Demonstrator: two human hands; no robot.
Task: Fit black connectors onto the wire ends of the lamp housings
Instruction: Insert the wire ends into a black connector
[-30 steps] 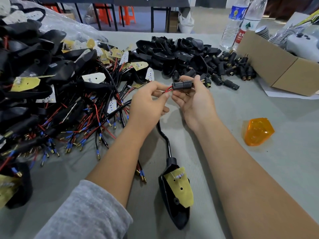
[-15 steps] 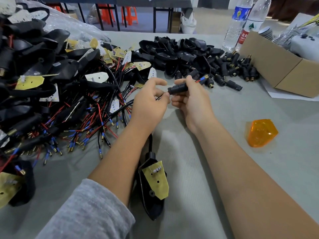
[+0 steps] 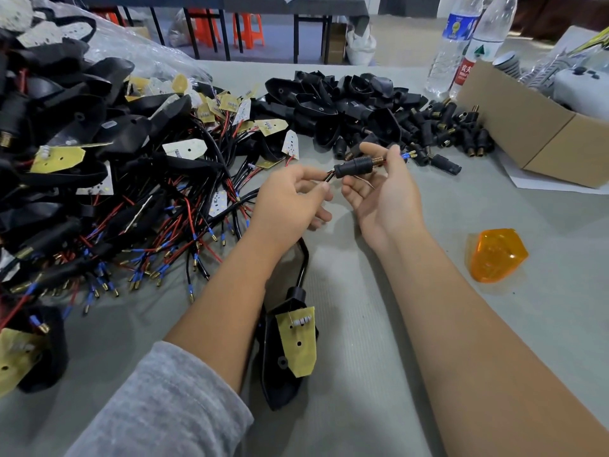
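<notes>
A black connector (image 3: pixel 354 167) hangs above the table between my hands, with red and black wires entering its left end and blue-sleeved wire tips sticking out past its threaded right end. My left hand (image 3: pixel 290 202) pinches the wires just left of the connector. My right hand (image 3: pixel 384 192) holds the wire tips at the connector's right end between thumb and fingers. The wires run down in a black sleeve to a black lamp housing (image 3: pixel 286 354) with a yellow board, lying on the table between my forearms.
A big heap of wired housings (image 3: pixel 99 192) fills the left. Empty black housings (image 3: pixel 342 100) and loose connectors (image 3: pixel 454 130) lie behind my hands. A cardboard box (image 3: pixel 540 127) and two bottles (image 3: pixel 461 44) stand at the back right. An orange lens (image 3: pixel 496 253) lies right.
The connector has slid further along the wires, whose blue tips now stick out well past its right end. The housing on the table has shifted back toward the right.
</notes>
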